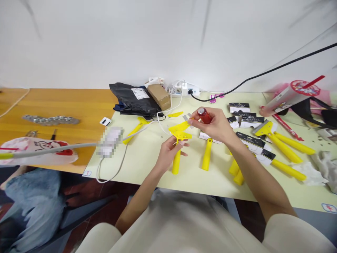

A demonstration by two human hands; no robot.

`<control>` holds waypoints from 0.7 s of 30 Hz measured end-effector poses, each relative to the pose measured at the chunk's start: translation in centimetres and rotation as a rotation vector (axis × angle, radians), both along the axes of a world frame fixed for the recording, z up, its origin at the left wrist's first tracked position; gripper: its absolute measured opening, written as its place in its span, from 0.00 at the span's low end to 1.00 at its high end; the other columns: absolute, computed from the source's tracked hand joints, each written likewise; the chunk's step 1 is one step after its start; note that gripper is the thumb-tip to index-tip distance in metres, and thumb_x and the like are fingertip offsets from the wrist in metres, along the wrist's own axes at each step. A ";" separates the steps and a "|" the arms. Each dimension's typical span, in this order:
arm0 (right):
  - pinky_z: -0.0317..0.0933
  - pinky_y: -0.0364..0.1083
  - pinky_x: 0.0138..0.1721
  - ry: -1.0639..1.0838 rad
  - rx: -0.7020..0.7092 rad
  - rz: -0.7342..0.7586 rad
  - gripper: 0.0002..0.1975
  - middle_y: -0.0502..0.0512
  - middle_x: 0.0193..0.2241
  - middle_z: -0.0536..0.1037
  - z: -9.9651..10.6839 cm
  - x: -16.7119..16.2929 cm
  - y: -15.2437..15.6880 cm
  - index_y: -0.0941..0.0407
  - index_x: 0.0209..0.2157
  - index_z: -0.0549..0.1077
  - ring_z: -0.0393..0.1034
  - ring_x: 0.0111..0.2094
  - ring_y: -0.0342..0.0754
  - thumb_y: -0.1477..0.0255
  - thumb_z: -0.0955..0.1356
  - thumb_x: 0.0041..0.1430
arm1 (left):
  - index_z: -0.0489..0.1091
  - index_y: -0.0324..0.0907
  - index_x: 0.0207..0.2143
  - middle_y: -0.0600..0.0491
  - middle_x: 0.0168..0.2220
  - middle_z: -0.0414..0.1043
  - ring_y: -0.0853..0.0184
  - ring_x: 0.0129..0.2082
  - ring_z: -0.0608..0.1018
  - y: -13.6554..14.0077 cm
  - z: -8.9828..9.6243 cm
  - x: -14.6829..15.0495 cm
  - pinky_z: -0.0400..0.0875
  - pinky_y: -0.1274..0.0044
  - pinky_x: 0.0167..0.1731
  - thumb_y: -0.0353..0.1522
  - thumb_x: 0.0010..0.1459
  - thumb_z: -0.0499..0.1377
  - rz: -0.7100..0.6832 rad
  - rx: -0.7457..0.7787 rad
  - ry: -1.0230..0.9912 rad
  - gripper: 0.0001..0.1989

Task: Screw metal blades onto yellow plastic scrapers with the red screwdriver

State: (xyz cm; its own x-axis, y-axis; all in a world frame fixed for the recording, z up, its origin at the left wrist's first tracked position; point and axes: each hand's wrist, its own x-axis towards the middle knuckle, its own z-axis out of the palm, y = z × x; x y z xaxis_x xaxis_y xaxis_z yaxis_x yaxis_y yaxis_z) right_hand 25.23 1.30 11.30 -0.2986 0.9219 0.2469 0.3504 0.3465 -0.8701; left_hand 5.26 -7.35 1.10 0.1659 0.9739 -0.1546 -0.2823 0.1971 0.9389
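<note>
1. Far left, a silvery metal piece [51, 120] sits on the orange table [92, 100].
2. Next along, a black parcel [131, 100] lies by the wall with a brown box [159, 96] against it.
3. In front of that, a loose scraper [133, 131] rests on the pale table [142, 163].
4. Here's my left hand [168, 151], fingers clamped round the yellow scraper [176, 165] just below its head, handle angled towards me.
5. Now my right hand [214, 123]: fingertips together on the end of a yellow strip [180, 127] at that head, a red-handled tool [205, 116] tucked in my grip.
6. Beneath my right wrist, another scraper [206, 156] lies flat.
7. Further right, black-and-white cards [250, 140] and more scrapers [285, 149] overlap, near a tumbler [286, 100] with a red straw [313, 82].
</note>
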 end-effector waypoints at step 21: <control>0.49 0.45 0.29 -0.558 -0.045 0.249 0.11 0.47 0.22 0.70 -0.1 3.5 1.7 0.56 0.29 0.76 0.55 0.26 0.43 0.65 0.69 0.64 | 0.79 0.40 0.49 0.44 0.54 0.80 0.54 0.55 0.83 2.0 -0.7 4.4 0.87 0.74 0.33 0.48 0.63 0.69 0.116 -0.075 -0.167 0.22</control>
State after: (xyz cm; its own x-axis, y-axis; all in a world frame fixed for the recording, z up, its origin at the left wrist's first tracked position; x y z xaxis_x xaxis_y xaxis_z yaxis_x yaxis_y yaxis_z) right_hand 28.70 2.95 11.22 -0.5792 0.8139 -0.0464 0.6707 0.4435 -0.5945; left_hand 9.66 -5.30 0.42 0.0829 0.9747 -0.2075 -0.4578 0.2222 0.8608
